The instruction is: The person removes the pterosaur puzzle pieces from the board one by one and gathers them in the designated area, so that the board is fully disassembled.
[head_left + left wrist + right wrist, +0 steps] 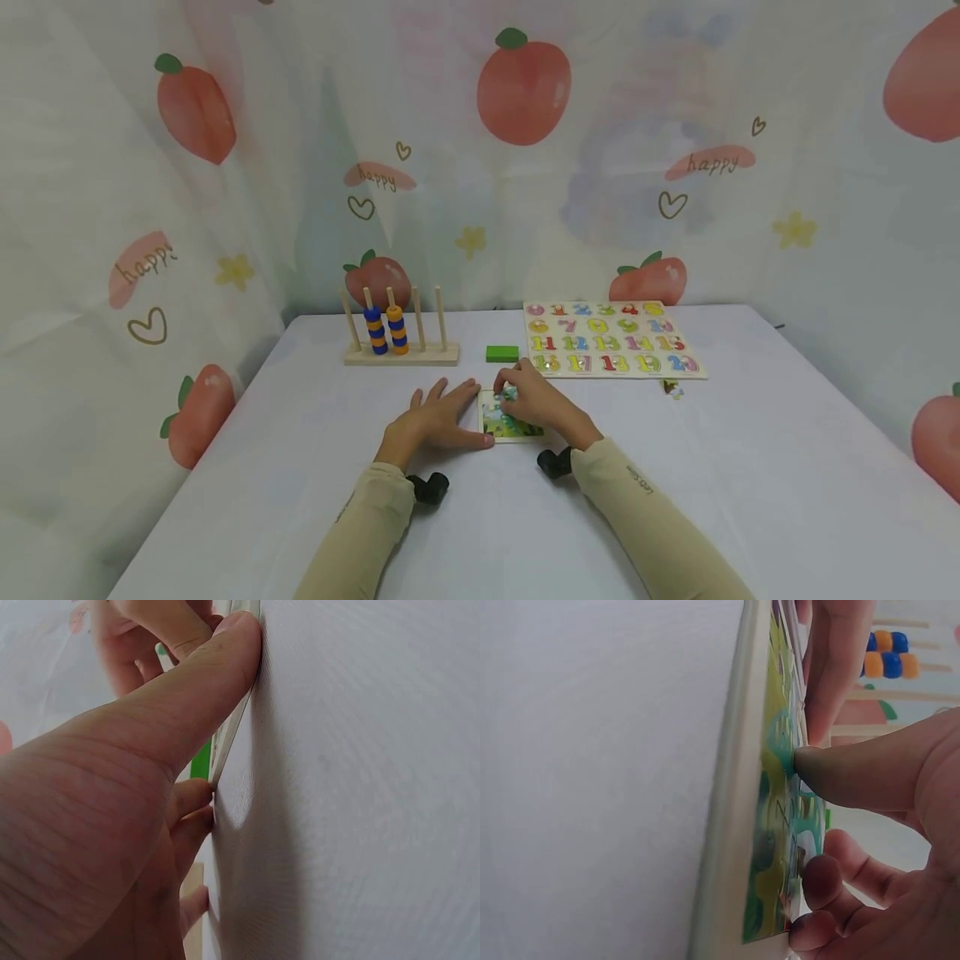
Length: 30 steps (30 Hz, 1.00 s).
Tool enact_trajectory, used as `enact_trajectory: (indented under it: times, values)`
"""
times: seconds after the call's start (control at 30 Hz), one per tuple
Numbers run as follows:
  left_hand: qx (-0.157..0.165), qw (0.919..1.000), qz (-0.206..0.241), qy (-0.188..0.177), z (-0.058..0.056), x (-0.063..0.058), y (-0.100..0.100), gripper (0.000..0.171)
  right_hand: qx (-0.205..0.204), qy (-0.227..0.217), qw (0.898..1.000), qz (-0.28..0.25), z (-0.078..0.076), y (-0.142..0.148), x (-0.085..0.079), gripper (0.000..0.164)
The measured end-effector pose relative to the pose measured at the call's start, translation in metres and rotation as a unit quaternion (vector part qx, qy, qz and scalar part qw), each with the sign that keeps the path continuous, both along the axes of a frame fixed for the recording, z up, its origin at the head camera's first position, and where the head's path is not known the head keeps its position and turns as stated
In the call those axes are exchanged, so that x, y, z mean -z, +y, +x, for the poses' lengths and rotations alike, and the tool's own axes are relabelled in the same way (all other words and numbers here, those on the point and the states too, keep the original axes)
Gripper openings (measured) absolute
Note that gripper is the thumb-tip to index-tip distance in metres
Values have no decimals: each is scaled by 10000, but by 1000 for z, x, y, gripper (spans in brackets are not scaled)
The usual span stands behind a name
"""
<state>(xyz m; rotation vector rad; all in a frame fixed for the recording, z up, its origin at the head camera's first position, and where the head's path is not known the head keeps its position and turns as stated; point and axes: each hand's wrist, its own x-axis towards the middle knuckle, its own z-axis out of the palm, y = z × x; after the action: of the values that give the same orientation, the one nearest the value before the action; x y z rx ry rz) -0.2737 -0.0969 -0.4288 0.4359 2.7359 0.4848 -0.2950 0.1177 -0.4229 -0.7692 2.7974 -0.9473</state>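
A small jigsaw puzzle (517, 432) in a pale frame lies on the table, printed with a green and yellow scene. My left hand (429, 423) spreads its fairly straight fingers at the puzzle's left side. Its thumb presses the lower left edge, and the index fingertip reaches the upper left corner. Over the upper part of the picture, my right hand (537, 397) curls its thumb and fingers. In the right wrist view they pinch a teal and white puzzle piece (810, 815), which tilts up from the picture. Fingers partly hide that piece.
Behind the puzzle lies a green block (502, 354). A wooden peg stand (401, 358) with blue and orange beads stands at back left. A number board (615, 342) occupies the back right, with a loose puzzle piece (670, 387) by its front edge. A patterned curtain (465, 125) hangs behind.
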Motion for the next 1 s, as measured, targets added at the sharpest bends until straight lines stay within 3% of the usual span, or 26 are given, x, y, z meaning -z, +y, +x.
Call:
enact_trajectory:
  times: [0.2,0.43,0.6,0.87,1.0]
  values:
    - [25,10000,19,8,0,0,0,101,21,124,9999,10,1,4,-1,18]
    - [38,10000,30,20,1,-1,1,99,437,-22,9988,-196,4,5,-3,25]
    - [25,10000,5,32,1,0,2,99,673,-2,9972,-328,5,4,-5,16]
    - [14,10000,3,42,1,1,1,100,406,63,9988,-267,4,10,-5,24]
    - [40,10000,12,62,0,2,1,101,465,44,9982,-370,4,13,0,25]
